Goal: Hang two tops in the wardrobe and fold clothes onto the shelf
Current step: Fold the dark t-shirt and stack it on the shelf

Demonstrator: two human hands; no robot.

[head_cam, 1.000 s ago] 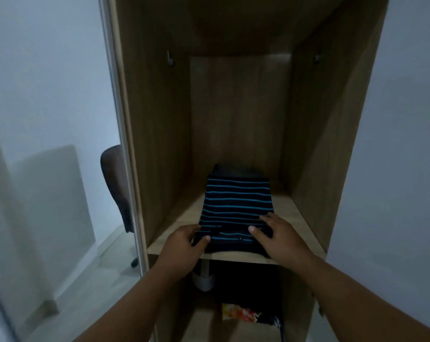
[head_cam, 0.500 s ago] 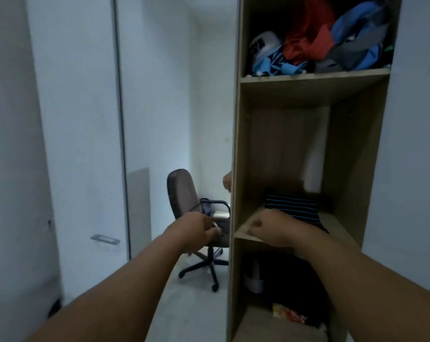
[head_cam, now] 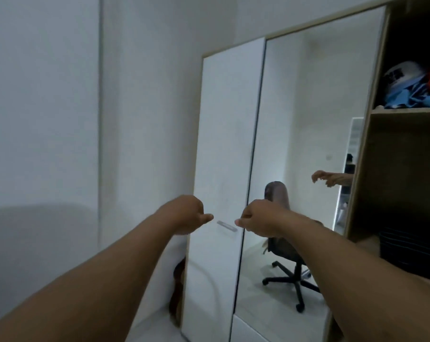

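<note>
Both hands have come off the folded striped top (head_cam: 411,250) and swung away to the left, and the head has turned with them. A second ago they were pressing that top flat on the middle shelf; now the left hand (head_cam: 184,214) and the right hand (head_cam: 262,220) hang in the air side by side, near each other but apart, each loosely curled with the thumb poking toward the other and nothing held in either.

Just beyond them is the white wardrobe door (head_cam: 223,169) with its small metal handle (head_cam: 226,226) showing in the gap between the two thumbs, neither hand touching it. Beside that door the mirrored door (head_cam: 307,119) reflects an office chair (head_cam: 283,243) and an outstretched arm.

Off at the right edge the open compartment (head_cam: 406,181) is now only partly in sight: the striped top lies dark and folded on its shelf, and above it the upper shelf (head_cam: 406,111) holds a loose heap of clothes (head_cam: 411,87).

To my eye that means one fold is finished and put away, and the person is turning off, empty-handed, likely for the next garment or for that handle; which, I cannot tell
</note>
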